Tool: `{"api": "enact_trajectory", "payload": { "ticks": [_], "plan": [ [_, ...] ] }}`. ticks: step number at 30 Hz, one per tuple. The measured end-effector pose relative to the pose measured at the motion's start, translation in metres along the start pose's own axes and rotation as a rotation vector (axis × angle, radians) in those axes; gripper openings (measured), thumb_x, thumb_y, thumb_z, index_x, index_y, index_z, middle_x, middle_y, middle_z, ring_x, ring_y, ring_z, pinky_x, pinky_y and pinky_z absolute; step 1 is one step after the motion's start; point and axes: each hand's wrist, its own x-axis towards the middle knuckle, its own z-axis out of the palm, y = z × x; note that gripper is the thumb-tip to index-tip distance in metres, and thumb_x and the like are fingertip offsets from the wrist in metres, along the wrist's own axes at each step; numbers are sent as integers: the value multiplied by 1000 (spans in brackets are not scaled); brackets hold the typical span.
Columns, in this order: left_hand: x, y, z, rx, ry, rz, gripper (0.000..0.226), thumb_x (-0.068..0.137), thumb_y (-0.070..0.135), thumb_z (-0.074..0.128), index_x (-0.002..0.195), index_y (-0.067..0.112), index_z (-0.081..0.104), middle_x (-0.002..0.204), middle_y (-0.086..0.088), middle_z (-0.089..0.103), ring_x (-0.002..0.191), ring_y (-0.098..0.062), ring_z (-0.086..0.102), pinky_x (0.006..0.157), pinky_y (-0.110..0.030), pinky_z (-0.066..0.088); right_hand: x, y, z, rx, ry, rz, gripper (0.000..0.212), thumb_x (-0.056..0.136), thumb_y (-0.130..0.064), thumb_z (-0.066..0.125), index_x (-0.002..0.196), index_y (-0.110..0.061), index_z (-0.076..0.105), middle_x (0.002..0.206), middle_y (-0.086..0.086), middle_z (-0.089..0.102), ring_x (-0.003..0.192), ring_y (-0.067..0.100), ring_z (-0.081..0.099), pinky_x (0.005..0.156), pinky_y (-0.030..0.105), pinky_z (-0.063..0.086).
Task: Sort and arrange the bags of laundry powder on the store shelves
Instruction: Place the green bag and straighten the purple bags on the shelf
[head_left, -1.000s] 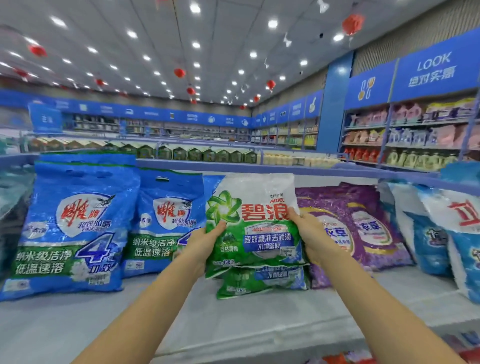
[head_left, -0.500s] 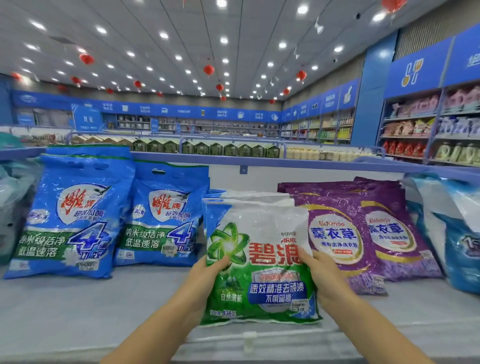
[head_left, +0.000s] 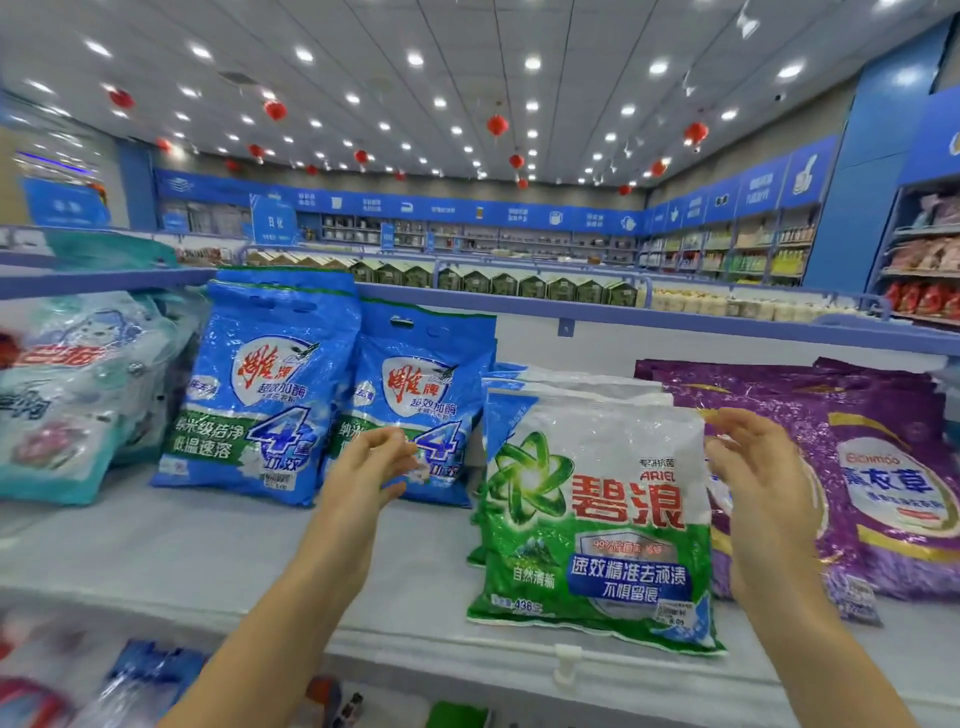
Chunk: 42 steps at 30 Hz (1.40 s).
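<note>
A green-and-white bag of laundry powder leans upright at the front of a stack of like bags on the grey shelf. My left hand hovers to its left, in front of the blue bags, fingers loosely curled and holding nothing. My right hand is at the bag's upper right corner with relaxed fingers; whether it touches the bag I cannot tell. Two blue bags stand left of the green stack. Purple bags lie to its right.
Pale teal-and-white bags crowd the shelf's far left. A blue rail runs behind the bags, with more store aisles beyond. Blurred packages sit on a lower shelf. A price-tag clip juts from the shelf's front edge.
Both hands have let go of the green-and-white bag, which now stands on the shelf. My left hand has drawn away to the left; my right hand has risen to the bag's top corner.
</note>
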Motion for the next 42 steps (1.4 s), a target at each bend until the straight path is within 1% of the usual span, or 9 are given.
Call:
{"api": "enact_trajectory", "payload": {
  "ticks": [5,10,16,21,26,33,36,38,42],
  "plan": [
    [-23,37,-105,42,89,230,16,97,10,46,90,15,60,78,3,71,76,-13,67,73,-24,54,-44,-29,62,55,-317,-97,24,93,-10,51,90,-27,66,94,-14,70,88,-1,64,74,14,49],
    [-74,58,-240,113,245,297,19,94,5,46,85,11,61,67,1,70,63,-10,67,61,-17,55,-108,-53,156,230,-584,-105,34,93,0,47,78,-22,68,74,-1,71,71,10,67,71,14,51],
    [-150,89,-414,208,457,300,17,92,10,47,84,13,63,69,2,71,63,-9,67,62,-17,55,-209,-83,285,415,-780,-41,23,88,-21,51,79,-29,71,72,0,69,67,14,65,66,22,55],
    [-206,115,-536,237,654,299,16,91,11,48,83,13,62,67,1,70,63,-9,67,61,-16,54,-298,-106,386,504,-924,61,23,83,-28,50,74,-31,71,68,-5,69,62,6,64,61,15,52],
    [-244,133,-620,314,791,272,22,95,6,45,84,11,63,67,0,70,62,-10,66,60,-16,54,-366,-121,461,574,-986,140,18,79,-32,55,73,-29,72,65,-4,69,60,7,64,63,15,52],
    [-236,147,-706,342,849,264,21,95,9,46,84,12,64,70,-1,69,66,-14,66,62,-20,55,-404,-119,557,563,-1033,151,37,95,-11,44,76,-27,71,68,-4,69,61,7,63,61,15,52],
    [-203,150,-738,328,835,276,22,95,8,46,83,12,64,70,-2,69,66,-14,66,62,-19,55,-402,-119,596,559,-1011,144,26,87,-44,55,79,-25,71,70,-2,69,62,8,63,63,15,52],
    [-174,153,-763,343,809,285,27,96,8,46,81,16,67,72,-3,69,68,-15,66,63,-20,55,-397,-115,624,537,-985,149,40,73,-62,61,81,-24,71,72,-1,70,64,10,64,64,16,53],
    [-106,161,-813,360,747,293,31,95,11,48,76,22,70,72,-2,70,69,-16,67,63,-20,56,-380,-104,680,493,-875,138,48,69,-68,64,84,-24,71,73,-1,70,65,10,65,65,16,54]
  ]
}}
